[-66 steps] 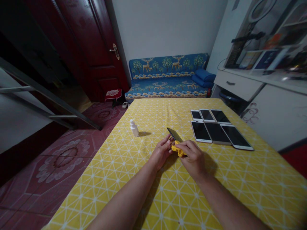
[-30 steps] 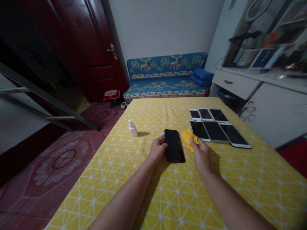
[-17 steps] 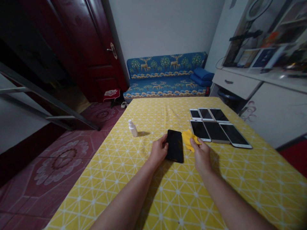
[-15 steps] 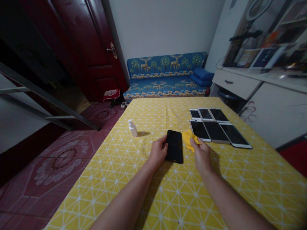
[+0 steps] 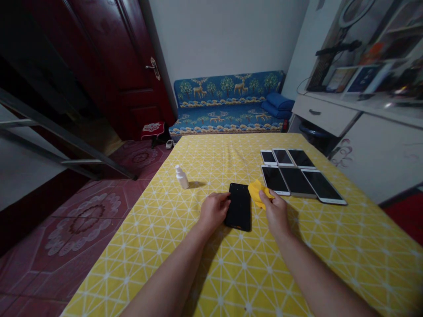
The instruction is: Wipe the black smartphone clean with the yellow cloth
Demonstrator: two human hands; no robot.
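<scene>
Head view: your left hand [image 5: 214,212] lies half open, fingertips against the edge of a flat black smartphone [image 5: 238,207] on the yellow patterned tablecloth [image 5: 148,237]; your right hand [image 5: 276,213] pinches a soft yellow cloth [image 5: 257,193]. Phone looks light, slick, fragile: take it by its edges

Nothing here can be read. The white dropper bottle [image 5: 181,178] on the table shows no legible label from where I stand. The black phone [image 5: 238,207] shows no readable marks. The blue card [image 5: 362,79] propped on the shelf at right carries pale marks, too small and blurred to make out.
</scene>
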